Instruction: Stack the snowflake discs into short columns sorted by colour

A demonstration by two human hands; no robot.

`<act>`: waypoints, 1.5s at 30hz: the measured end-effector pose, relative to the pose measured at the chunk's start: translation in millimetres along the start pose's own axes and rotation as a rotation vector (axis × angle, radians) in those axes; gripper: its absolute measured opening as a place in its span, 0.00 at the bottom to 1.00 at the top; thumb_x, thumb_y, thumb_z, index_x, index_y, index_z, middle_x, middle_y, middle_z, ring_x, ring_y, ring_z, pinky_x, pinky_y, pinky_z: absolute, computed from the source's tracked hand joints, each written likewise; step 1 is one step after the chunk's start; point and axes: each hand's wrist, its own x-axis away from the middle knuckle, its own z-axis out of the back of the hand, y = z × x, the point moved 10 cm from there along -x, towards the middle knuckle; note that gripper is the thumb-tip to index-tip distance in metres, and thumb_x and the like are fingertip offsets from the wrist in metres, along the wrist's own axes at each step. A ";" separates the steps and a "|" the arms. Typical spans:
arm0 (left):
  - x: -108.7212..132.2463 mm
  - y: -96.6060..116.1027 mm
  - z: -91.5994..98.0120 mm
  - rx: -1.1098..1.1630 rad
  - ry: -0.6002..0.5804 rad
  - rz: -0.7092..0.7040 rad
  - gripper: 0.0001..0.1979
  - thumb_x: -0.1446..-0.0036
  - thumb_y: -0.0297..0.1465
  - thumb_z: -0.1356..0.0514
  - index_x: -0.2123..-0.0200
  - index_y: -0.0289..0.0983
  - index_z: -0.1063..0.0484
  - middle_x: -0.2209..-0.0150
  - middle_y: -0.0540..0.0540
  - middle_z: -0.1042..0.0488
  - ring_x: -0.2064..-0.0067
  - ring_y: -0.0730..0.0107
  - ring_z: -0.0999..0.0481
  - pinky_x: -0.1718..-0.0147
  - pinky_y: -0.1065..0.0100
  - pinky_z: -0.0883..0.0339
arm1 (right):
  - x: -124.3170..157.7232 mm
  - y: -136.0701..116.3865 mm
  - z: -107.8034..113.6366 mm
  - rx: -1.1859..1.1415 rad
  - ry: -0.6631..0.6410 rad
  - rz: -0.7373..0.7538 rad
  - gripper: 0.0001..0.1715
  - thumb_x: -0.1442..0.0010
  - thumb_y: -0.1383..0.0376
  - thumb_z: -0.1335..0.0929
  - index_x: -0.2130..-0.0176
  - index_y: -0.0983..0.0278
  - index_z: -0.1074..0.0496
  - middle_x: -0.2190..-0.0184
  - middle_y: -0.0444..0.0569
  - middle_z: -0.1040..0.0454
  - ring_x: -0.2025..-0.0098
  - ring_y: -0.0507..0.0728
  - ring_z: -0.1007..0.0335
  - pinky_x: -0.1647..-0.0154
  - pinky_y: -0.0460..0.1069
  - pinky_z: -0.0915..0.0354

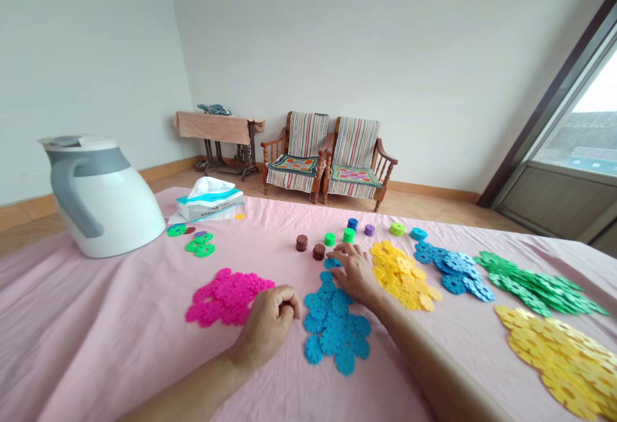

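My right hand (355, 273) reaches over the far end of a pile of blue flower-shaped plastic discs (332, 325). Its fingers and thumb curl around a blue disc (332, 263) at that end; whether more discs lie under it I cannot tell. Between the blue pile and a pile of magenta discs (226, 297), my left hand (272, 319) is closed in a fist, its inside hidden. Just beyond my right hand stand small stacks: brown discs (319, 252), more brown discs (301, 243) and bright green discs (348, 236).
Yellow discs (402, 274), darker blue discs (457, 271), green discs (540, 281) and more yellow discs (563, 358) lie in piles to the right. A white-grey jug (108, 203) and a tissue box (211, 205) stand left on the pink cloth (139, 319). Two chairs (357, 152) are beyond.
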 end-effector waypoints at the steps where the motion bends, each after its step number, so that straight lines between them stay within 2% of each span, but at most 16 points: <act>1: -0.1 0.0 -0.1 0.002 -0.001 -0.001 0.13 0.62 0.18 0.55 0.83 0.36 0.35 0.82 0.53 0.32 0.77 0.74 0.34 0.73 0.75 0.41 | 0.5 -1.4 1.3 0.004 -0.006 0.008 0.17 0.46 0.65 0.34 0.54 0.55 0.29 0.53 0.48 0.33 0.52 0.59 0.42 0.56 0.53 0.46; 5: -0.3 0.7 -0.2 0.012 -0.008 0.002 0.12 0.62 0.18 0.55 0.83 0.36 0.35 0.82 0.53 0.32 0.77 0.74 0.34 0.73 0.75 0.41 | 3.7 -7.6 8.6 -0.004 0.025 0.068 0.13 0.46 0.63 0.33 0.58 0.59 0.29 0.55 0.49 0.33 0.52 0.60 0.42 0.57 0.54 0.45; 8: 0.1 1.1 -0.4 0.017 -0.017 0.007 0.12 0.62 0.19 0.55 0.83 0.36 0.34 0.81 0.53 0.31 0.77 0.74 0.33 0.73 0.75 0.40 | 4.6 -6.8 12.1 -0.050 0.099 0.117 0.11 0.46 0.63 0.33 0.60 0.62 0.30 0.55 0.51 0.33 0.53 0.60 0.40 0.56 0.54 0.44; 12: 0.2 0.7 -0.8 0.026 -0.021 0.011 0.12 0.61 0.19 0.54 0.83 0.36 0.34 0.81 0.52 0.30 0.76 0.74 0.32 0.73 0.75 0.40 | 4.2 21.6 22.2 -0.209 0.331 0.014 0.10 0.44 0.62 0.35 0.62 0.64 0.32 0.58 0.53 0.32 0.55 0.59 0.37 0.55 0.54 0.40; 14: 0.0 0.9 -1.4 0.034 -0.024 0.007 0.13 0.61 0.18 0.54 0.82 0.36 0.34 0.80 0.52 0.30 0.76 0.73 0.32 0.73 0.75 0.40 | 3.3 37.8 18.9 -0.280 0.366 -0.064 0.10 0.45 0.62 0.35 0.63 0.64 0.32 0.60 0.52 0.32 0.59 0.57 0.35 0.58 0.53 0.38; 19: 0.1 -0.2 -2.1 0.034 -0.027 0.006 0.13 0.61 0.18 0.55 0.82 0.36 0.34 0.81 0.52 0.30 0.76 0.74 0.32 0.73 0.75 0.41 | 0.0 52.3 1.9 -0.331 0.277 -0.170 0.11 0.49 0.61 0.34 0.66 0.65 0.30 0.64 0.50 0.32 0.66 0.54 0.33 0.63 0.50 0.36; 26: 0.7 -0.3 -3.1 0.047 -0.040 -0.002 0.13 0.61 0.17 0.55 0.82 0.36 0.35 0.81 0.53 0.31 0.76 0.75 0.33 0.74 0.76 0.41 | -0.4 52.1 -6.0 -0.364 0.216 -0.209 0.09 0.51 0.62 0.33 0.68 0.65 0.30 0.64 0.49 0.32 0.67 0.53 0.32 0.63 0.49 0.36; 30: 0.2 -0.9 -3.6 0.039 -0.041 0.005 0.13 0.62 0.17 0.55 0.82 0.36 0.34 0.81 0.53 0.31 0.77 0.75 0.34 0.74 0.76 0.42 | 0.5 51.9 -2.2 -0.362 0.229 -0.210 0.09 0.51 0.62 0.33 0.68 0.64 0.29 0.64 0.48 0.31 0.67 0.52 0.32 0.63 0.49 0.36; 33: -0.1 -0.8 -3.0 0.031 -0.038 0.009 0.13 0.62 0.18 0.55 0.82 0.36 0.34 0.81 0.53 0.31 0.77 0.74 0.34 0.74 0.75 0.42 | 2.0 48.9 11.8 -0.379 0.286 -0.205 0.12 0.49 0.61 0.34 0.65 0.64 0.28 0.64 0.49 0.31 0.68 0.52 0.32 0.65 0.48 0.36; 36: -0.1 -0.4 -2.5 0.024 -0.040 0.013 0.13 0.62 0.18 0.55 0.82 0.36 0.34 0.81 0.53 0.31 0.77 0.74 0.34 0.74 0.75 0.42 | 2.4 38.6 22.2 -0.394 0.286 -0.195 0.10 0.47 0.62 0.36 0.68 0.64 0.27 0.69 0.47 0.29 0.71 0.52 0.33 0.68 0.47 0.38; 39: -0.2 -0.6 -2.4 0.013 -0.043 0.017 0.13 0.61 0.19 0.54 0.82 0.36 0.34 0.81 0.52 0.31 0.77 0.74 0.33 0.74 0.75 0.42 | 1.1 16.7 12.2 -0.388 0.123 -0.160 0.08 0.48 0.64 0.36 0.72 0.63 0.28 0.76 0.45 0.30 0.74 0.51 0.34 0.71 0.45 0.39; 41: -0.1 -1.2 -2.4 0.003 -0.043 0.019 0.12 0.60 0.19 0.54 0.82 0.36 0.34 0.81 0.52 0.30 0.76 0.73 0.33 0.74 0.74 0.42 | 3.1 0.1 7.3 -0.331 0.055 -0.121 0.07 0.50 0.63 0.33 0.70 0.63 0.28 0.75 0.45 0.29 0.72 0.52 0.34 0.69 0.46 0.39; 45: 0.3 -1.8 -3.0 -0.014 -0.050 0.019 0.12 0.60 0.19 0.54 0.82 0.36 0.34 0.80 0.52 0.30 0.76 0.73 0.32 0.74 0.74 0.42 | 9.1 -23.1 6.5 -0.216 0.023 -0.055 0.11 0.53 0.63 0.31 0.66 0.63 0.28 0.69 0.49 0.30 0.64 0.55 0.34 0.63 0.47 0.40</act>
